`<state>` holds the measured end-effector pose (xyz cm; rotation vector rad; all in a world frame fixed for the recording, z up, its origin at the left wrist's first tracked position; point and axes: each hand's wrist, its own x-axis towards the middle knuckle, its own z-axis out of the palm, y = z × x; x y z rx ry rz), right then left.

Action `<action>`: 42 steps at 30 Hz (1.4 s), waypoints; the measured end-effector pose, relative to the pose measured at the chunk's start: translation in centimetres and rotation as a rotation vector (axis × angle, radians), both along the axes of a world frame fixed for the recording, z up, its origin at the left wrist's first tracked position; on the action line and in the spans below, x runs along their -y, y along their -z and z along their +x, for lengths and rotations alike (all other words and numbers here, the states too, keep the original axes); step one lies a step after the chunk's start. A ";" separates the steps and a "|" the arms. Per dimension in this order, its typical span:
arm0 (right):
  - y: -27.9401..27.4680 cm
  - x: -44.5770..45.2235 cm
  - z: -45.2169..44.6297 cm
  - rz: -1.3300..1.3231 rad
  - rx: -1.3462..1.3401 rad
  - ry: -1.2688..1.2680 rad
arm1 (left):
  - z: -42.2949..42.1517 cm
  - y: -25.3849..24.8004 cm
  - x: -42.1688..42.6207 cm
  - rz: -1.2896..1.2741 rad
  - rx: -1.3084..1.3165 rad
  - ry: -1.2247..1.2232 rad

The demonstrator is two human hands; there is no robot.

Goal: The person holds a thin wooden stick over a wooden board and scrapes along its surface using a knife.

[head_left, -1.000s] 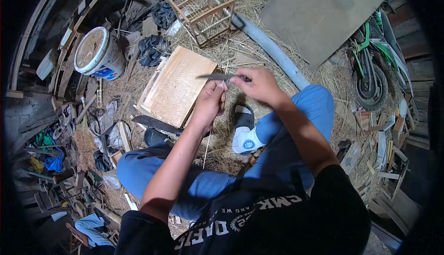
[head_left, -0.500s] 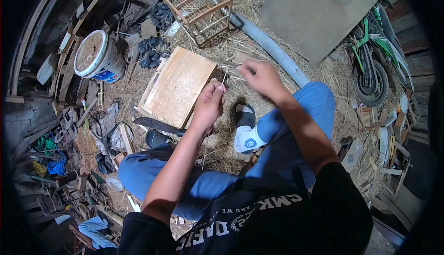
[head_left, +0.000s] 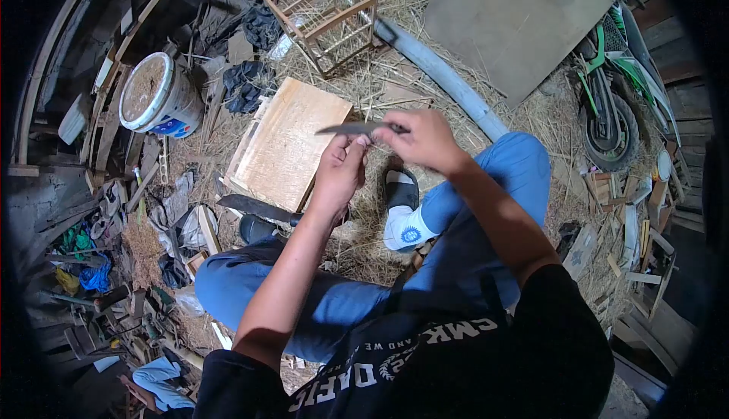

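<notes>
My right hand [head_left: 422, 142] is closed around a knife [head_left: 351, 128], its dark blade pointing left just above my left fingertips. Closed in a pinch, my left hand [head_left: 342, 167] holds a thin wooden stick, now mostly hidden by the fingers and the blade. Just left of that hand lies a pale wooden board [head_left: 288, 142] on the straw floor. A machete [head_left: 258, 207] rests at the board's near edge, beside my left forearm.
Ahead stands a small wooden slatted cage [head_left: 323, 20]. A filled white bucket [head_left: 161, 96] sits at left, scrap wood around it. A grey pipe [head_left: 444, 77] runs to my right knee, near a large flat panel [head_left: 524, 28]. A green wheeled bike [head_left: 611, 107] stands right.
My right hand has brought the knife left and slightly down, so its blade now lies across above my left fingers. The stick, visible before, is now mostly covered. My left hand barely moves.
</notes>
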<state>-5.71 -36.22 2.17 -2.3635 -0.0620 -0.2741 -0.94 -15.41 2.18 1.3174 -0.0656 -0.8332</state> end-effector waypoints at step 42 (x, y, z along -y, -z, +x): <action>2.7 0.6 1.2 -0.017 0.057 0.028 | -0.1 0.1 -0.1 -0.032 -0.049 -0.003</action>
